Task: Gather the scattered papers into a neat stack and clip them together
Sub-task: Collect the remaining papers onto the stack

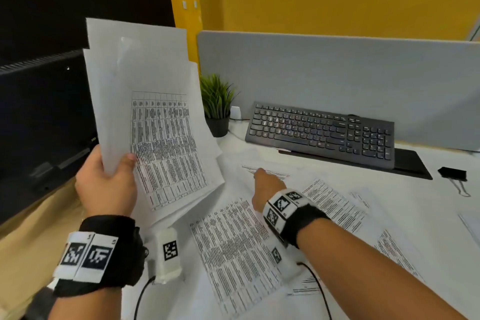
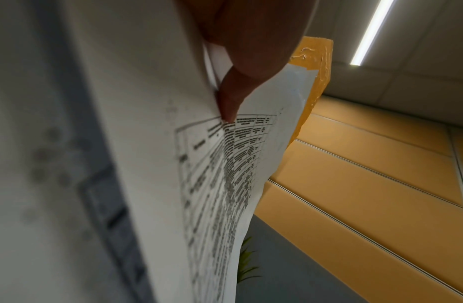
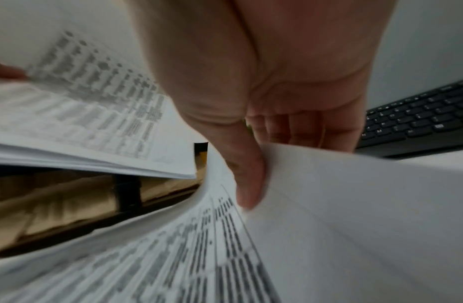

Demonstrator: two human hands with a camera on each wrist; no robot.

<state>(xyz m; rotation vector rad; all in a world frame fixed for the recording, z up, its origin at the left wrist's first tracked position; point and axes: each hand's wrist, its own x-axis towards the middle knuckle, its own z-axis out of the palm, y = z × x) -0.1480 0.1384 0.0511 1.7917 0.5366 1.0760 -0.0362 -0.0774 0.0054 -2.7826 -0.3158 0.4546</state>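
My left hand [image 1: 109,184] holds a loose bundle of printed sheets [image 1: 155,112] upright above the desk's left side, its thumb [image 2: 230,98] pressed on the front page [image 2: 212,174]. My right hand [image 1: 267,184] reaches forward to a sheet [image 1: 241,158] lying mid-desk. In the right wrist view the right hand [image 3: 274,170] pinches that sheet's [image 3: 354,205] raised edge, thumb on top and fingers behind it. More printed sheets lie scattered flat on the desk [image 1: 233,247] [image 1: 335,205] [image 1: 397,249]. A black binder clip [image 1: 452,174] rests at the far right.
A black keyboard [image 1: 322,130] sits on a dark tray [image 1: 410,161] behind the papers, against a grey partition [image 1: 337,73]. A small potted plant [image 1: 217,101] stands left of the keyboard. A dark monitor [image 1: 44,112] fills the left side.
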